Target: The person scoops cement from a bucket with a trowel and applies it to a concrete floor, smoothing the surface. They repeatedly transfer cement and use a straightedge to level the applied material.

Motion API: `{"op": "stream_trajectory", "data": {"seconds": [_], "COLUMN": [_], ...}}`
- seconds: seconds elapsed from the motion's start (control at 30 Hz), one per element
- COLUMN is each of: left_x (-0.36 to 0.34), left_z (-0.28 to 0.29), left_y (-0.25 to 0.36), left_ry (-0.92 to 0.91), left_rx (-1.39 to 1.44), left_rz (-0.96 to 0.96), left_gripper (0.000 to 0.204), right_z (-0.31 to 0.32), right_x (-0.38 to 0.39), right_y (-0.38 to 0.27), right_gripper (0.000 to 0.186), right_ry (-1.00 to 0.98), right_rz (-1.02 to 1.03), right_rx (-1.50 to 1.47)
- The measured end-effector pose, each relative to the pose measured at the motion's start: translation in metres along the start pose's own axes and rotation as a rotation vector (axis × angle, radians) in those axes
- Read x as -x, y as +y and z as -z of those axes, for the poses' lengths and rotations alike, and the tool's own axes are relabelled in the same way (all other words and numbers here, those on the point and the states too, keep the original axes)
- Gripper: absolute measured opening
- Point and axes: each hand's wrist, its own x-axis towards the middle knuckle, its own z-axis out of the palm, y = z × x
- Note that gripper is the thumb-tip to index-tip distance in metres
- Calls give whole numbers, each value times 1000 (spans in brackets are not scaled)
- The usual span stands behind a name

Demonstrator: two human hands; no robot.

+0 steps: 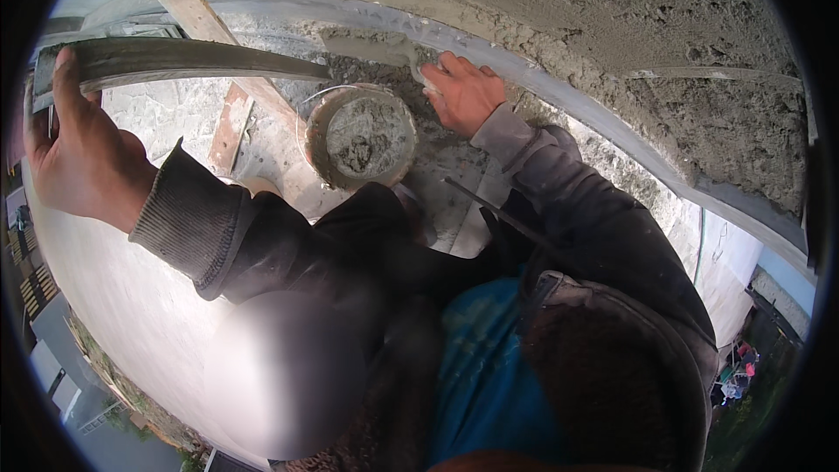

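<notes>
My left hand [96, 149], at the far left, is closed round the end of a long grey straightedge [210, 59]. The bar stretches rightward, its far end close to the bucket's upper side. My right hand [468, 94] is closed round the handle of a trowel [371, 45], whose blade is coated with grey mortar. This blade lies by the foot of the plastered wall, beyond the bucket. Between my two arms stands a round bucket [316, 157] with wet mortar [360, 133] inside and a wire handle. My palms hide most of both grips.
Rough wet plaster [594, 0] covers the wall at upper right, with a grey ledge strip [577, 100] along its base. A wooden plank [188, 0] slants down behind the straightedge. Another short board [232, 127] lies left of the bucket. A thin dark rod [498, 208] juts out near my right arm.
</notes>
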Motion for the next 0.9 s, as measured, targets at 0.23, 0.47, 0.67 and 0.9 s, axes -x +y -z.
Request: {"op": "stream_trajectory", "data": {"seconds": [0.23,0.47,0.67,0.9], "left_x": [1,3,4,5], "left_z": [-11,-23,-33,-37], "left_y": [8,13,15,13], "left_ry": [9,-27,-29,-79], "left_rx": [-48,20,74,59], "left_rz": [78,30,48,27], "left_gripper": [35,40,41,38], "right_z": [-1,29,37,44], "right_x": [56,49,57,118], "right_y": [52,79,103,179], "right_gripper": [40,46,42,52], "right_ry": [-92,-198,-268,-125], "right_rz": [-373,-486,-564,-501], "right_rx": [-287,-211,-168,23]}}
